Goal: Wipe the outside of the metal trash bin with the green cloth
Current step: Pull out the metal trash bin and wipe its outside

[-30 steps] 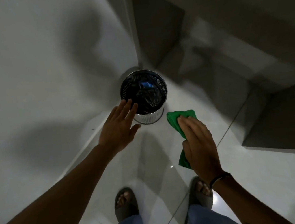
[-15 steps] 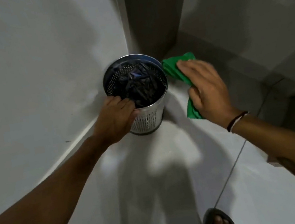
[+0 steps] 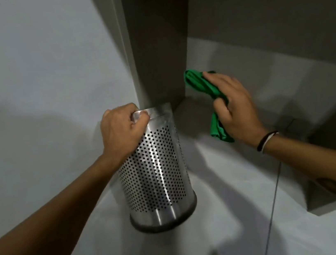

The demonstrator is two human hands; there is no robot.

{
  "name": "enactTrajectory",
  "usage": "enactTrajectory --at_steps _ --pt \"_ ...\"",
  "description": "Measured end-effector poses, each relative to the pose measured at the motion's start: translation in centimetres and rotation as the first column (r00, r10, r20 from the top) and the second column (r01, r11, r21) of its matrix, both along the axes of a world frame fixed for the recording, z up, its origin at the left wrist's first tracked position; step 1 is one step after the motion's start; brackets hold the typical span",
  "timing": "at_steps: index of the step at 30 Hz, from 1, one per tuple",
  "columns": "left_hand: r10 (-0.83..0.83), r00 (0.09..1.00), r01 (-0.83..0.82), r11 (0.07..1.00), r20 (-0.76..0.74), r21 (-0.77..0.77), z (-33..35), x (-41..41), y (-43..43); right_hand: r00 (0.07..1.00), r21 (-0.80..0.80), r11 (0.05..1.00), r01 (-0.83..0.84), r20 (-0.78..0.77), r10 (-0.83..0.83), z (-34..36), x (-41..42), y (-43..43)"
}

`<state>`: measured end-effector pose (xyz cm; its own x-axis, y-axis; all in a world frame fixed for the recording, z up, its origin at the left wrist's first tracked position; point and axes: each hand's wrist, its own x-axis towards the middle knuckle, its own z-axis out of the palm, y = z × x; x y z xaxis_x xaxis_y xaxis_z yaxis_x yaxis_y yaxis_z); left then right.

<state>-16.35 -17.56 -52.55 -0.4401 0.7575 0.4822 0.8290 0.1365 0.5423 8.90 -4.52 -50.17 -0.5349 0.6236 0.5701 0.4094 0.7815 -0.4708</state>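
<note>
The metal trash bin (image 3: 158, 172) is a shiny perforated cylinder standing on the white floor in a corner, seen from its side. My left hand (image 3: 120, 132) grips its top rim on the left. To the right of the bin and apart from it, my right hand (image 3: 232, 105) holds the bunched green cloth (image 3: 202, 83), whose tail hangs below the palm. The cloth does not touch the bin. The bin's inside is hidden from this angle.
A pale wall (image 3: 36, 70) runs along the left. A brown-grey panel (image 3: 157, 42) stands right behind the bin, with a low ledge or step (image 3: 262, 66) to the right. A floor tile joint (image 3: 271, 210) runs down the right side.
My view has dropped lower and closer, so the bin shows its side instead of its opening. My left hand stays gripped on the rim. My right hand with the cloth sits farther right of the bin.
</note>
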Motion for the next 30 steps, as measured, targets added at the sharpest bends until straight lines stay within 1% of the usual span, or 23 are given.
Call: enactTrajectory --at_steps 3,5,8,11,14,15,17,18,19,20,21,22,23,24,25,26,27,28,29,30 --pt "0.139 0.990 -0.141 0.989 0.031 0.043 2.3 -0.3 -0.8 0.998 -0.009 1.000 0.002 -0.057 -0.002 1.4 -0.3 -2.4" --pt "0.179 0.979 -0.188 0.977 0.094 0.102 3.7 -0.8 -1.2 0.997 -0.029 0.999 -0.014 -0.071 0.012 1.3 -0.9 -4.1" --pt "0.143 0.973 -0.176 0.967 0.179 0.186 5.1 -1.1 -1.1 0.995 -0.103 0.992 -0.074 -0.072 0.067 0.0 -2.4 -6.6" --pt "0.131 0.949 -0.196 0.957 0.287 0.213 5.7 -0.7 -1.2 0.989 -0.203 0.970 -0.136 -0.081 0.122 -0.9 -4.1 -9.4" --pt "0.137 0.906 -0.231 0.953 0.401 0.198 5.4 -1.1 -1.3 0.984 -0.157 0.971 -0.178 -0.035 0.175 -1.5 -4.9 -11.0" --pt "0.133 0.889 -0.236 0.953 0.437 0.190 5.2 -1.3 -1.4 0.984 -0.160 0.971 -0.177 -0.040 0.173 -1.7 -5.0 -10.8" --pt "0.110 0.871 -0.227 0.954 0.478 0.195 4.7 -1.4 -1.4 0.993 -0.268 0.959 -0.096 -0.091 0.073 -1.6 -4.6 -9.8" --pt "0.099 0.868 -0.222 0.954 0.486 0.202 4.6 -1.3 -1.3 0.995 -0.306 0.951 -0.050 -0.093 0.022 -1.4 -4.4 -9.4" --pt "0.095 0.869 -0.218 0.954 0.486 0.204 4.6 -1.1 -1.0 0.997 -0.308 0.951 -0.027 -0.071 0.006 -1.3 -4.2 -9.4" --pt "0.098 0.871 -0.217 0.956 0.481 0.197 4.6 -0.9 -0.7 0.999 -0.252 0.967 -0.041 -0.031 0.035 -1.1 -4.0 -9.8" --pt "0.103 0.876 -0.215 0.958 0.471 0.191 4.7 -0.7 -0.4 0.994 -0.136 0.985 -0.101 0.024 0.105 -1.0 -3.7 -10.4" --pt "0.112 0.882 -0.218 0.958 0.458 0.187 4.7 -0.5 -0.2 0.975 0.012 0.981 -0.195 0.109 0.193 -1.1 -3.5 -11.0" --pt "0.122 0.887 -0.223 0.958 0.445 0.182 4.7 -0.3 -0.1 0.938 0.141 0.944 -0.298 0.224 0.263 -1.2 -3.3 -11.5" --pt "0.130 0.893 -0.225 0.958 0.431 0.177 4.7 -0.2 -0.1 0.901 0.224 0.903 -0.365 0.328 0.283 -1.4 -3.1 -11.6" --pt "0.136 0.899 -0.224 0.960 0.416 0.169 4.8 0.0 0.0 0.890 0.253 0.892 -0.375 0.368 0.270 -1.6 -3.1 -11.3" --pt "0.144 0.903 -0.224 0.962 0.405 0.157 4.8 0.2 0.0 0.907 0.227 0.918 -0.325 0.351 0.234 -1.8 -3.1 -10.7" --pt "0.150 0.907 -0.224 0.963 0.394 0.149 5.0 0.2 0.0 0.944 0.118 0.969 -0.217 0.279 0.178 -1.9 -3.2 -10.1" --pt "0.146 0.910 -0.218 0.964 0.387 0.149 5.1 0.2 0.0 0.978 -0.042 0.994 -0.098 0.183 0.104 -1.7 -3.2 -9.5" --pt "0.133 0.913 -0.208 0.965 0.385 0.161 5.2 0.2 0.0 0.994 -0.149 0.989 -0.011 0.108 0.028 -1.5 -3.1 -8.9" --pt "0.122 0.912 -0.203 0.964 0.393 0.173 5.3 0.0 -0.1 0.998 -0.196 0.980 0.019 0.068 -0.006 -1.5 -2.9 -8.7"
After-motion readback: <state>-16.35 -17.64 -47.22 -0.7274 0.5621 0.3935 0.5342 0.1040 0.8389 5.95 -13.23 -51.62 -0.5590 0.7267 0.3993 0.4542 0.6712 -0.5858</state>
